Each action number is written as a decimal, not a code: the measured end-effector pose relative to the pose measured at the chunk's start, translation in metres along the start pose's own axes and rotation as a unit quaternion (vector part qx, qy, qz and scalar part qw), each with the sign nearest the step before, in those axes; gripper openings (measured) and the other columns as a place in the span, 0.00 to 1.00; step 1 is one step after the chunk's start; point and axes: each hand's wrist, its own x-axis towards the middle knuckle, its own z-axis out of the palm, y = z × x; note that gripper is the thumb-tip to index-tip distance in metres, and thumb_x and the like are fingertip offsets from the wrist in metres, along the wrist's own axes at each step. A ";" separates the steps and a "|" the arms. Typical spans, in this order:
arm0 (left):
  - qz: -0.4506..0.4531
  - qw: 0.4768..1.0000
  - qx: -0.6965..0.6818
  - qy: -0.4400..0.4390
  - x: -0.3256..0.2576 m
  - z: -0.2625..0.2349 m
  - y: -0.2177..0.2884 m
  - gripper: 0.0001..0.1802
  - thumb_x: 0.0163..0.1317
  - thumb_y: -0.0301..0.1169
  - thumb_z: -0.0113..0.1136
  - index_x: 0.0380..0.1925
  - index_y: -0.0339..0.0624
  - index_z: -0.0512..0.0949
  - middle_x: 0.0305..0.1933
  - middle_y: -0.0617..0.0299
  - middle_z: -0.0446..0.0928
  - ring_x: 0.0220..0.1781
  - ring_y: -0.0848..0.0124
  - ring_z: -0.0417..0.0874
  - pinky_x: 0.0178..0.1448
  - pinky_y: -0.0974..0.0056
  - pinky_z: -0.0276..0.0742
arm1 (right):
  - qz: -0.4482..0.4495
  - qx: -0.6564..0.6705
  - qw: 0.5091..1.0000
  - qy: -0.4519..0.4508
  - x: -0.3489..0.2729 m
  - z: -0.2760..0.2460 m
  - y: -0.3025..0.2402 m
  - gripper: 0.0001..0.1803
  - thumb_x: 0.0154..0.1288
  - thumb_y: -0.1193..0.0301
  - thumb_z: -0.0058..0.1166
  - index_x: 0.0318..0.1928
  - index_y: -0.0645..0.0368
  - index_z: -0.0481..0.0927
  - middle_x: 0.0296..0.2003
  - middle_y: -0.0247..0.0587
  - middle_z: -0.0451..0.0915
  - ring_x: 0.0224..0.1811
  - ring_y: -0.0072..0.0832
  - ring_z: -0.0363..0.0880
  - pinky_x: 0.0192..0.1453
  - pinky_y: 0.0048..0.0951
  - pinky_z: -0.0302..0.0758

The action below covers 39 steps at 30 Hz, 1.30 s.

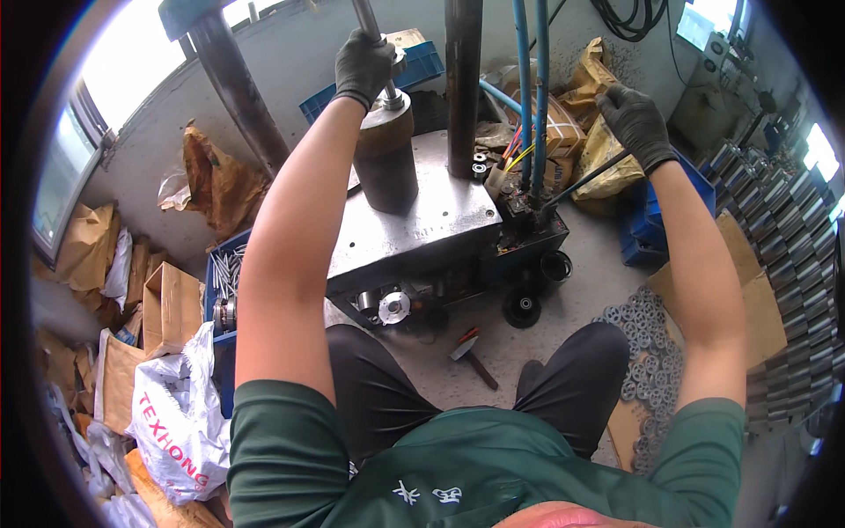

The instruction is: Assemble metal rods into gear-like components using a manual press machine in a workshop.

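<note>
My left hand [363, 66], in a dark grey glove, is closed round a slim metal shaft [367, 19]. The shaft's lower end stands in the top of a thick dark steel cylinder [385, 167]. That cylinder rests upright on a scuffed steel plate [422, 233]. To the right, my gloved right hand [634, 126] has its fingers curled. A black lever [585, 179] runs up from the pump unit [526, 220] and disappears under this hand. The palm and the lever's end are hidden.
Steel columns [464, 88] and blue pipes [540, 88] rise behind the plate. A hammer [475, 356] lies on the floor between my knees. Grey metal rings [647, 343] are heaped at right. Blue bins [647, 224], stacked bars [770, 238] and a white sack [180, 422] flank me.
</note>
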 end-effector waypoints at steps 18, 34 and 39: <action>-0.354 0.630 -0.691 -0.013 -0.314 -0.030 -0.002 0.15 0.63 0.27 0.64 0.49 0.38 0.78 0.46 0.51 0.85 0.52 0.61 0.86 0.61 0.55 0.82 | -0.022 -0.043 0.997 -0.067 -0.096 -0.035 -0.012 0.15 0.70 0.59 0.62 0.43 0.60 0.86 0.37 0.56 0.86 0.40 0.52 0.86 0.46 0.46 0.81; -0.611 0.528 -0.558 -0.191 -0.343 0.001 -0.045 0.30 0.73 0.57 0.49 0.52 0.40 0.81 0.49 0.50 0.85 0.52 0.57 0.85 0.64 0.44 0.80 | 0.161 0.241 0.915 0.279 -0.259 0.038 -0.032 0.25 0.73 0.69 0.64 0.65 0.59 0.70 0.49 0.40 0.84 0.51 0.27 0.84 0.56 0.32 0.81; -0.583 0.507 -0.569 -0.283 -0.370 -0.006 -0.068 0.32 0.74 0.60 0.50 0.52 0.43 0.82 0.52 0.50 0.86 0.56 0.56 0.85 0.64 0.46 0.81 | 0.430 0.487 0.754 -0.098 -0.338 0.101 -0.100 0.34 0.68 0.63 0.64 0.70 0.63 0.71 0.51 0.46 0.82 0.55 0.32 0.81 0.59 0.35 0.80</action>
